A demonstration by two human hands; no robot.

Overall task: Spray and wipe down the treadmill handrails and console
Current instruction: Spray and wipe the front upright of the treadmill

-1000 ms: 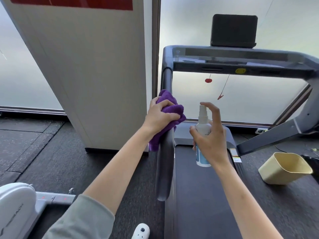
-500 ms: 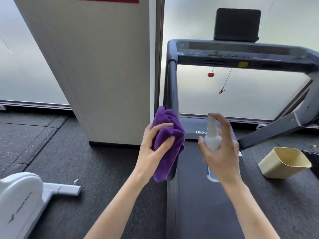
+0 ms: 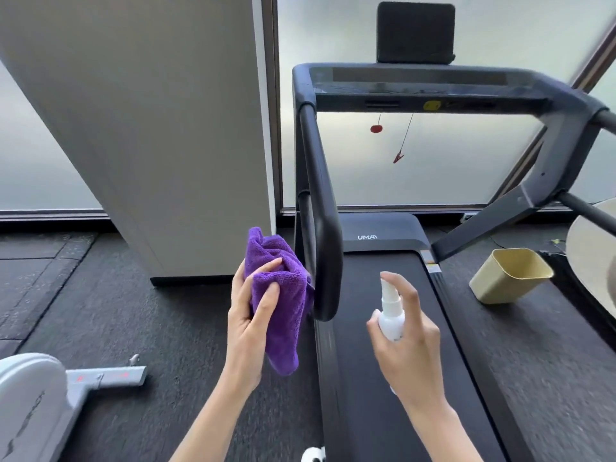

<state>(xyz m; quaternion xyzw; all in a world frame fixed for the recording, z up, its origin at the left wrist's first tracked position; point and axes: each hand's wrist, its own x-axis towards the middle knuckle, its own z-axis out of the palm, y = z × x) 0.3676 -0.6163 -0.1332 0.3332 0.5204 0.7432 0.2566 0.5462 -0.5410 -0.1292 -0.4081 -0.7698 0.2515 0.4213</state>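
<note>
wiping the left rail, spray at the ready

left hand [image 3: 253, 315] has its fingers curled round a bunched purple cloth [image 3: 281, 295], which sits right against the rounded near end of the left handrail [image 3: 320, 235]. right hand [image 3: 410, 341] is wrapped around a small white spray bottle [image 3: 391, 315], forefinger up on the nozzle, hovering over the belt [image 3: 383, 328] just right of that rail. hands are apart.

looks like the left-rail step to me. i'd guess next is a squirt, then a rub along the bar. console [image 3: 426, 88] and the right handrail [image 3: 606, 120] look like they're still to go.

dark rubbery gym floor [image 3: 100, 311], frosted window behind, white pillar [image 3: 160, 128] left, a yellowish bin [image 3: 510, 275] on the right.
</note>
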